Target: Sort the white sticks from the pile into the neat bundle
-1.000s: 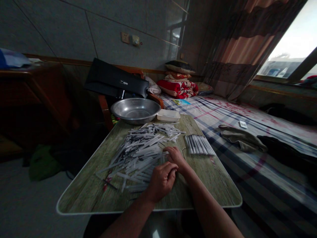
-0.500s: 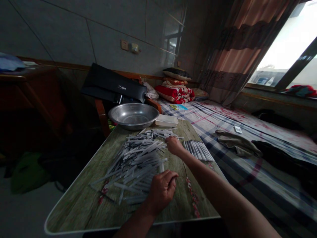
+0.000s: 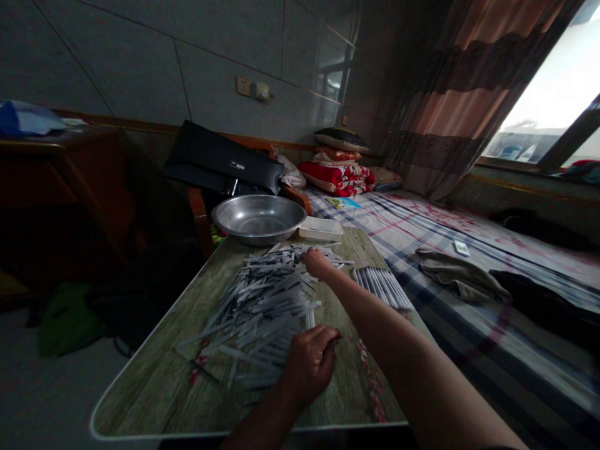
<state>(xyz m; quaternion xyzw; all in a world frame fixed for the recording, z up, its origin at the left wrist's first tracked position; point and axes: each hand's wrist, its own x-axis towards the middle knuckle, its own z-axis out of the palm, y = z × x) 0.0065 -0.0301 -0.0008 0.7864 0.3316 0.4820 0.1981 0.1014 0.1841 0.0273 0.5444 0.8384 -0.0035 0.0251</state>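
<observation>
A loose heap of slim whitish, translucent pen barrels (image 3: pixel 267 294), mixed with thin dark pieces, covers the middle of the small table (image 3: pixel 154 387). Reaching into the far right part of this heap is my right hand (image 3: pixel 319 264), its fingers pinched together; what lies between them is too small to make out. My left hand (image 3: pixel 312 359) rests near the front of the table, beside the heap, with its fingers curled; its grip is hidden from view. White barrels show just beyond its knuckles. To the right, a neat row of pens (image 3: pixel 382 287) with dark ends lies side by side.
A wide metal basin (image 3: pixel 260 220) and a shallow white plastic tray (image 3: pixel 321 229) stand at the table's far edge. Behind them a black monitor-like panel (image 3: pixel 225 159) leans on a wooden chair. A bed with a plaid sheet (image 3: pixel 403 237) adjoins the table's right side.
My right hand has moved left and slightly farther into the heap. My left hand stays closed in about the same place. The whole view has shifted slightly.
</observation>
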